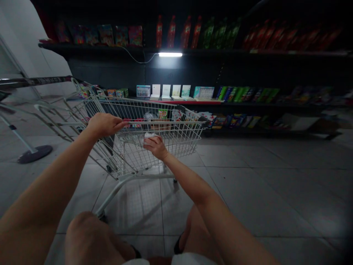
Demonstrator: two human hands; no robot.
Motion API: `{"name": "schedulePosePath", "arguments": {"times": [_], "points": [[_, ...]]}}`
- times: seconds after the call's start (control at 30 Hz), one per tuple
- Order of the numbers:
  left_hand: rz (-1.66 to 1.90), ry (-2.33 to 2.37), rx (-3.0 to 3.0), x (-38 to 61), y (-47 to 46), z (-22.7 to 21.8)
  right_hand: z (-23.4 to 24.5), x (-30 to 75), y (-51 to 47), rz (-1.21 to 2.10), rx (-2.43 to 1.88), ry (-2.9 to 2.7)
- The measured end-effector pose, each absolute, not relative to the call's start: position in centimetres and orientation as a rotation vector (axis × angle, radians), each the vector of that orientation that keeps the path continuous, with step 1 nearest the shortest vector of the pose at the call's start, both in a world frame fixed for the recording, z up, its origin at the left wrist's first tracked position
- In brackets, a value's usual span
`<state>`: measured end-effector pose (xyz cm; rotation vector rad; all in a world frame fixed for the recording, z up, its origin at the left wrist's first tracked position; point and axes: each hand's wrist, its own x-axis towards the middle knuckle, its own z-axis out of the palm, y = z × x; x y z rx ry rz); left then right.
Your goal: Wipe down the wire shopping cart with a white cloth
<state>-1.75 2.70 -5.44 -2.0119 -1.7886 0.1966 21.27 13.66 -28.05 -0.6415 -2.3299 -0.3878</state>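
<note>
Left hand (104,124): closed, gripped around the cart's top rail (187,122), fingers pointed toward the right hand.

Right hand (156,147): closed around a white item (149,135), held just inside the cart (132,154), below the rail and to the right of the left hand. Knuckles are turned up.

White item: mostly covered by the right-hand fingers; exact kind cannot be told.

Cart contents: a plastic bag (149,116), a green packet (162,113) and a brown box (160,124) are seen through the wire beyond the hands. Other small packs are too dim to be told.

Ahead of hands: dark shelves (248,52) are lined beyond the cart, with cards (166,91) on a middle shelf and red bottles (171,32) on the top shelf. A lit lamp (170,54) is fixed under the top shelf.

Left of hands: a metal stand with a round base (34,154) is placed on the floor, well apart from the cart.

Below hands: floor tiles (248,191) are seen, with the person's legs (88,235) behind the cart.
</note>
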Motion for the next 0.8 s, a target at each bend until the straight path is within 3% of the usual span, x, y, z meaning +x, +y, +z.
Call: {"name": "schedulePosePath", "arguments": {"times": [0.13, 0.33, 0.43, 0.57, 0.8], "points": [[0.193, -1.782, -2.046, -1.7, 2.7, -5.2, -27.2, 22.3, 11.2, -0.376, -0.666, -2.445], [0.193, -1.766, -2.050, -2.5, 3.5, -5.6, -15.9, 20.7, 9.7, -0.404, -0.714, -1.963], [0.161, -1.757, -2.061, -2.8, 3.6, -5.7, -12.6, 19.0, 10.5, -0.367, -0.781, -1.960], [0.084, -1.802, -2.063, -3.2, 3.4, -5.6, -13.3, 20.0, 13.1, -0.359, -0.837, -2.071], [0.125, -1.856, -2.059, -3.4, 3.7, -4.7, -16.9, 33.6, 19.7, -0.347, -1.326, -1.802]]}}
